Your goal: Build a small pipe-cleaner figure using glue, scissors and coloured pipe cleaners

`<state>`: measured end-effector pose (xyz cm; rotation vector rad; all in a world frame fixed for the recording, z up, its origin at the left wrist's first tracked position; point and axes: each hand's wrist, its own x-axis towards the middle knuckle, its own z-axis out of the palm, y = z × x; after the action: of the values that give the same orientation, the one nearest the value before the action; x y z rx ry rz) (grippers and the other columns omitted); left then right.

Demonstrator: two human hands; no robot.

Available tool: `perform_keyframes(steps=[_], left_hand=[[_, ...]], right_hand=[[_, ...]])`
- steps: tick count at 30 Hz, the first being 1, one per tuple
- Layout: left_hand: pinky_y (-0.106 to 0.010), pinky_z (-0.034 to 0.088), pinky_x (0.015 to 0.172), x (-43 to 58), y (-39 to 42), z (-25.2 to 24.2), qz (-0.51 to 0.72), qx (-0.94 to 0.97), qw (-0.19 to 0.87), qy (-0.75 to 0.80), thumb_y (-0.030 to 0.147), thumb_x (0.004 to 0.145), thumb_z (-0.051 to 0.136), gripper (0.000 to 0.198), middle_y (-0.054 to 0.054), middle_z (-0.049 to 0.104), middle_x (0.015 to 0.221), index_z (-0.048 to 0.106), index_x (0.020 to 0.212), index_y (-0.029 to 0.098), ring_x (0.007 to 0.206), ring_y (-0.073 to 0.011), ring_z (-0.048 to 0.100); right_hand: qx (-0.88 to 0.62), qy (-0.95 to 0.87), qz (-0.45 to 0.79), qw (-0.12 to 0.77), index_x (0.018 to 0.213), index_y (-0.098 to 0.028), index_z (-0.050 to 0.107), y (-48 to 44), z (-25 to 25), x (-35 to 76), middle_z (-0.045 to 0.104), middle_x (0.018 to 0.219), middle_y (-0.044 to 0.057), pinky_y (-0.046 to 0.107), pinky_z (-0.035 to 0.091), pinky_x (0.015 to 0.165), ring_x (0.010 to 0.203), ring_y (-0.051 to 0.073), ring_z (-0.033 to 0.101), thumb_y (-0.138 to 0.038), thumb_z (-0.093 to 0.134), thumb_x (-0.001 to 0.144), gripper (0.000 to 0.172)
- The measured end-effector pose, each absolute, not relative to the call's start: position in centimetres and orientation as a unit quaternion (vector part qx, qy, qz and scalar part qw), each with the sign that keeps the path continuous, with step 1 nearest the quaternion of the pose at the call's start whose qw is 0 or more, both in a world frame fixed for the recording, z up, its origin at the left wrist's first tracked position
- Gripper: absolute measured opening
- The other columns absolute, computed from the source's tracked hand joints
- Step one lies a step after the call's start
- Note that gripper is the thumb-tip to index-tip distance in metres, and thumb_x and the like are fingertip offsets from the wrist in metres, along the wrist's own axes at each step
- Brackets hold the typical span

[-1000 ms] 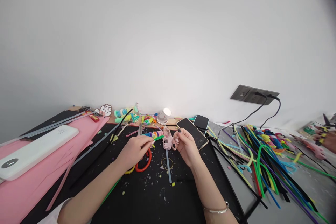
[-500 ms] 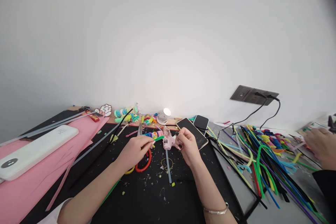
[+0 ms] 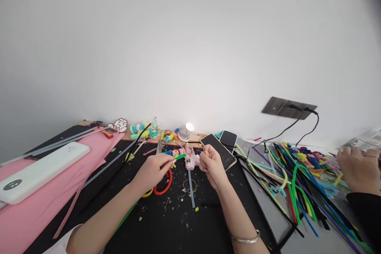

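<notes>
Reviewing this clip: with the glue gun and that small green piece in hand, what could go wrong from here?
1. The left hand pinches a small green piece right at the tip of the pink glue gun held by the right hand; fingertips could get burnt or glued.
2. Two phones lie just behind the gun; stray glue might land on them.
3. Another person's hand works the pile of fuzzy craft wires nearby; a tugged strand could jostle the work.
</notes>
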<state>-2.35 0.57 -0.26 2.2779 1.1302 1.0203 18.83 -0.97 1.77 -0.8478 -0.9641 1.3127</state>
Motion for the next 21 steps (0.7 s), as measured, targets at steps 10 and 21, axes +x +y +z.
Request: perform_keyframes(steps=[10, 21], left_hand=[[-0.023, 0.051, 0.062, -2.43, 0.65, -0.18, 0.369, 0.816, 0.178, 0.407, 0.025, 0.092, 0.046, 0.023, -0.001, 0.071, 0.078, 0.068, 0.086, 0.02, 0.066, -0.0146, 0.065], [-0.023, 0.049, 0.064, -2.39, 0.64, -0.3, 0.368, 0.818, 0.174, 0.407, 0.024, 0.091, 0.047, 0.022, -0.001, 0.072, 0.079, 0.068, 0.085, 0.02, 0.067, -0.0145, 0.064]], right_hand=[[-0.368, -0.393, 0.591, 0.601, 0.088, -0.023, 0.05, -0.93, 1.45, 18.72, 0.039, 0.06, -0.01, 0.019, 0.023, 0.046, 0.047, 0.006, 0.026, -0.016, 0.063, 0.069, 0.024], [-0.417, -0.448, 0.531, 0.586, 0.092, -0.017, 0.062, -0.71, 1.22, 18.99, 0.032, 0.049, -0.011, 0.021, 0.018, 0.047, 0.046, 0.006, 0.019, -0.03, 0.066, 0.075, 0.022]])
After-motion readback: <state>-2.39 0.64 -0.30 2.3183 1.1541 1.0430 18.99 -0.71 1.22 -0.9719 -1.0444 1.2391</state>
